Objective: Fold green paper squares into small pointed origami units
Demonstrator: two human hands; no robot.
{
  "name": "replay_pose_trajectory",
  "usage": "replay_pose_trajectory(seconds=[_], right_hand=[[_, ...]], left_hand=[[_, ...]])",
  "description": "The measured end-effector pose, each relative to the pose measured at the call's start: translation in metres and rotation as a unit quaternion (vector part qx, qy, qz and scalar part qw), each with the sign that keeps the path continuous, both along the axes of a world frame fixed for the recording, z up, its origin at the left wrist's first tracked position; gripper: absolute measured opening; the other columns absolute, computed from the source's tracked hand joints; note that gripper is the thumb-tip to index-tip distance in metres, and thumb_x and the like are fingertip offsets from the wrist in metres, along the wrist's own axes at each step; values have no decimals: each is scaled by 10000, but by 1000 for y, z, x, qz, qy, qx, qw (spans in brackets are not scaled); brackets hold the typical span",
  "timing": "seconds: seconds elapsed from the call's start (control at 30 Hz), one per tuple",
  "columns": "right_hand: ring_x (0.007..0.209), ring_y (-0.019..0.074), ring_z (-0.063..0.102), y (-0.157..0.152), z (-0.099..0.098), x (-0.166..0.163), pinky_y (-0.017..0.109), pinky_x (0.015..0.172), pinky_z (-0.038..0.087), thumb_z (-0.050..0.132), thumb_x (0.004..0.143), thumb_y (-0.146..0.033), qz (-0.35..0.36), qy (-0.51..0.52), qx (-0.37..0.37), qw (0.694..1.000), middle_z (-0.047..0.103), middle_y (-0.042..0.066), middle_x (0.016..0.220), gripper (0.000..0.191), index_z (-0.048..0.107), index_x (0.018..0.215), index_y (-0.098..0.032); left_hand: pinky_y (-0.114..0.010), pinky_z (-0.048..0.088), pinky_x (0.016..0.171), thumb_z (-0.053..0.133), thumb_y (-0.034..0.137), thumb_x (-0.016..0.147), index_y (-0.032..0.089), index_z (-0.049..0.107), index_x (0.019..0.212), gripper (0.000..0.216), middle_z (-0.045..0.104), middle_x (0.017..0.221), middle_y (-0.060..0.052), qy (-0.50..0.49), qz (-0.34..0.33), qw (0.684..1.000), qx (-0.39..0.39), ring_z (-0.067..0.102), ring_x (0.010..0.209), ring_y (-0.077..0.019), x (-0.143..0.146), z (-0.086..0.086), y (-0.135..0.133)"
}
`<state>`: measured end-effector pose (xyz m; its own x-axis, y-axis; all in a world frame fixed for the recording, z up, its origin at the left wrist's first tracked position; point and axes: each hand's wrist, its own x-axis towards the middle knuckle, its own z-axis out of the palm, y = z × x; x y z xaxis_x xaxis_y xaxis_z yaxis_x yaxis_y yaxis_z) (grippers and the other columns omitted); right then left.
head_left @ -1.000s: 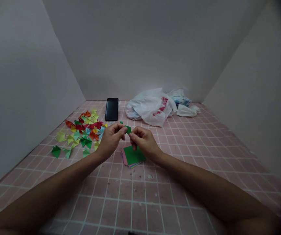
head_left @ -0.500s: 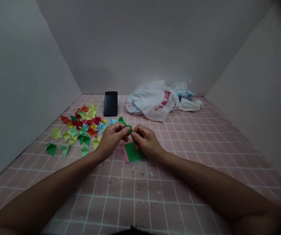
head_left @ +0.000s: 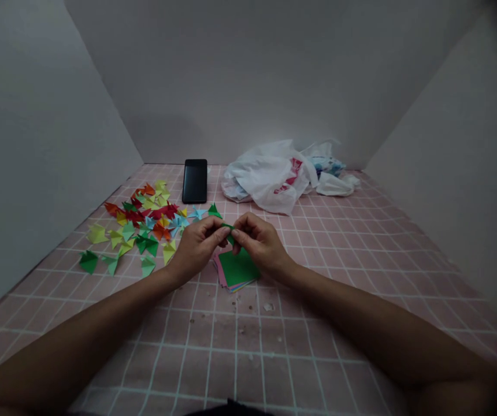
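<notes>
Between my two hands is a small folded piece of green paper [head_left: 230, 236], mostly hidden by the fingers. My left hand [head_left: 199, 242] pinches its left side with thumb and forefinger. My right hand [head_left: 260, 240] is closed on its right side, the thumb pressed against the fingers. Just below the hands lies a stack of square coloured paper [head_left: 237, 270], green on top with pink and other edges showing. A finished-looking green folded paper piece [head_left: 214, 211] stands just beyond my left hand.
Many small folded paper pieces [head_left: 147, 244] in red, orange, yellow, green and blue are scattered at the left. A black phone [head_left: 195, 181] lies near the back wall. White plastic bags [head_left: 266, 176] sit at the back, on a pink tiled-pattern surface [head_left: 361, 254].
My right hand has shifted slightly up and closer to the left, its thumb now over the green paper. Less of the folded paper shows. The view has shifted slightly.
</notes>
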<state>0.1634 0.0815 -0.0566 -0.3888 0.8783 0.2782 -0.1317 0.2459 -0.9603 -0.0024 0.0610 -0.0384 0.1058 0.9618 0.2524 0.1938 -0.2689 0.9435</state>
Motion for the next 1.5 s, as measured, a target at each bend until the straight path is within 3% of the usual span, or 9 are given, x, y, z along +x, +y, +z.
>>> replay_pose_trajectory(seconds=[0.17,0.6,0.83,0.93,1.1,1.27,1.4,1.5], right_hand=[[515,93,587,-1,1,-1,221,507,461,661,844,-299,-24,17,-47,998,569,-57,631,186,520,779,-197],[505,93,602,-2,2,-2,219,511,480,654,771,-199,-10,64,-55,996,595,-73,613,121,551,834,-205],[540,91,612,-3,3,-1,233,537,514,649,803,-209,1,75,-44,996,632,-53,690,88,567,834,-210],[576,89,610,-5,4,0,238,565,519,634,825,-211,-4,59,-16,998,622,-44,734,72,567,850,-210],[640,95,598,-4,-1,3,238,608,500,575,850,-136,-41,-5,110,993,601,-31,758,74,590,870,-206],[655,99,602,-1,-7,5,240,615,497,539,874,-97,-66,-30,206,976,596,-21,773,124,598,895,-203],[659,96,606,-1,-5,4,234,612,509,556,886,-98,-63,-16,199,978,593,-20,783,119,601,898,-207],[657,98,634,-2,-2,4,242,615,530,588,906,-176,-25,26,124,992,602,-18,815,55,589,952,-208]], left_hand=[[-254,526,627,769,284,740,176,623,856,217,647,725,21,-115,-3,991,-61,641,642,-129,3,-4,0],[-247,506,621,751,244,732,178,626,811,161,620,715,26,-123,3,990,-67,605,645,-116,5,-3,-5],[-266,512,658,750,217,734,184,654,776,109,640,747,9,-121,3,992,-38,616,688,-131,4,0,-7],[-266,505,656,735,214,740,185,674,803,92,647,750,8,-144,-9,988,-51,620,673,-130,3,0,-6],[-216,451,563,747,333,750,169,641,762,196,602,639,27,-222,-35,959,-173,567,561,-94,5,3,-4],[-198,464,578,798,348,706,158,648,768,250,631,646,22,-216,-25,949,-228,574,568,-83,7,8,-6],[-207,459,570,768,378,750,152,636,696,267,628,618,15,-167,-29,967,-191,561,557,-84,5,11,-8],[-216,463,577,744,356,786,154,646,721,234,627,608,19,-105,-5,988,-115,566,560,-91,5,12,-11]])
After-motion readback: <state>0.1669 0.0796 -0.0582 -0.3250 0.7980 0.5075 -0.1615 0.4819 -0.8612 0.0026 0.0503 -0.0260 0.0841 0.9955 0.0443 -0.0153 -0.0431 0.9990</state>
